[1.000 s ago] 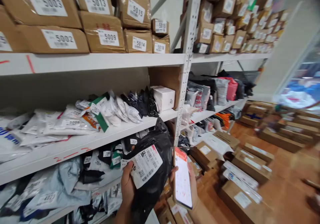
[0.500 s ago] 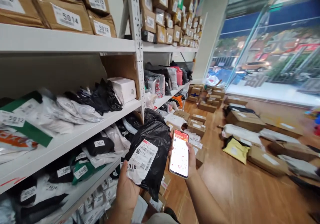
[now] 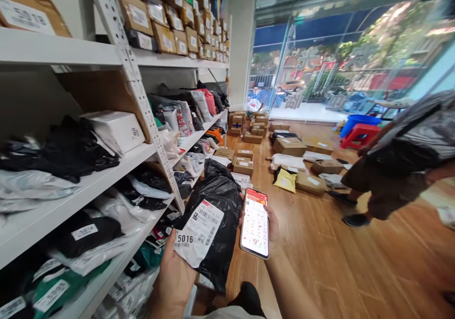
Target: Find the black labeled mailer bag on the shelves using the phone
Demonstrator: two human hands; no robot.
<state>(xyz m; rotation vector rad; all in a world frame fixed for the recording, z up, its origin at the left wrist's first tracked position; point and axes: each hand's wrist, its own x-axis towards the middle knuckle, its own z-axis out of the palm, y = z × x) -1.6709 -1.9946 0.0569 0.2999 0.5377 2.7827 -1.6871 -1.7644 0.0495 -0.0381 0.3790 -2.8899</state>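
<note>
My left hand (image 3: 177, 274) is closed on the lower left corner of a black plastic parcel bag (image 3: 222, 214), its thumb on top. A white shipping label (image 3: 204, 226) and a sticker reading 5016 face up on the bag. In my right hand (image 3: 272, 226) is a smartphone (image 3: 255, 222), gripped by its edges with the screen lit, showing a red banner and rows of small icons. The phone is just right of the bag. Both are held in front of me above the floor.
White metal shelves (image 3: 142, 150) on the left hold bagged parcels and a white box (image 3: 115, 129). Cartons (image 3: 289, 146) and a yellow parcel (image 3: 285, 180) lie on the wooden floor (image 3: 341, 252). At right stands a person (image 3: 401, 167) near a red stool (image 3: 359, 135) and blue bucket (image 3: 358, 122).
My view has turned right and moved along the shelves, bringing the person, stool and bucket into sight. Both hands keep hold of the parcel bag and smartphone.
</note>
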